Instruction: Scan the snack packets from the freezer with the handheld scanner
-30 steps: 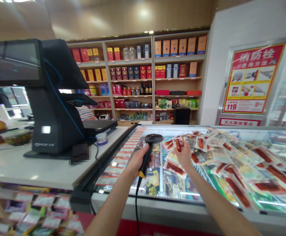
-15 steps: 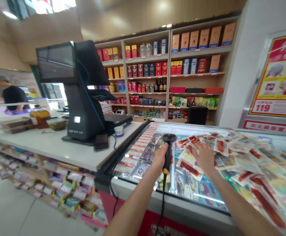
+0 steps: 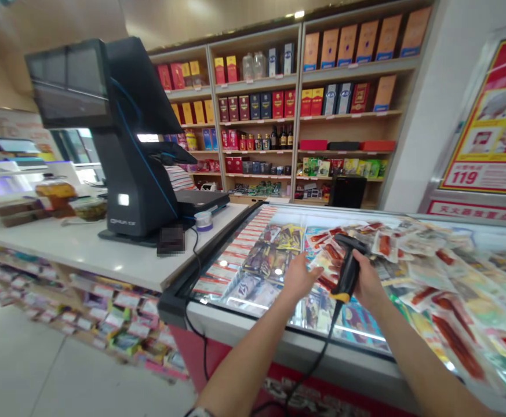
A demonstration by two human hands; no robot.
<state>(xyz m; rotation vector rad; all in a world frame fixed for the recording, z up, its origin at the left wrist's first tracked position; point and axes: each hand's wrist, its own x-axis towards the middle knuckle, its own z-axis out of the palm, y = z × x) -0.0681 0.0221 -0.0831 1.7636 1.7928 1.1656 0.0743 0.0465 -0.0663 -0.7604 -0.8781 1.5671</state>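
Note:
My right hand (image 3: 369,282) is wrapped round the handle of a black barcode scanner (image 3: 349,267) with a yellow-orange base. The scanner's head points up and left over the glass top of a display freezer (image 3: 218,317), and its cord (image 3: 317,360) hangs down over the front. To its left, my left hand (image 3: 299,278) is held with fingers apart and nothing in it. Beneath and beyond the hands lie packed sausages (image 3: 331,255) in clear wrappers. More sealed sausage packs (image 3: 457,341) spread over the right side.
A black cash register (image 3: 137,197) stands on the white counter (image 3: 74,263) at left, with a small round tub (image 3: 203,221) beside it. Behind the freezer rise shelves of boxed goods (image 3: 261,107). A red and yellow poster (image 3: 491,121) hangs on the right wall.
The barcode scanner has passed from my left hand to my right hand and moved right. My left hand has let go and opened; my right hand has left the sausage packs. The view has shifted slightly.

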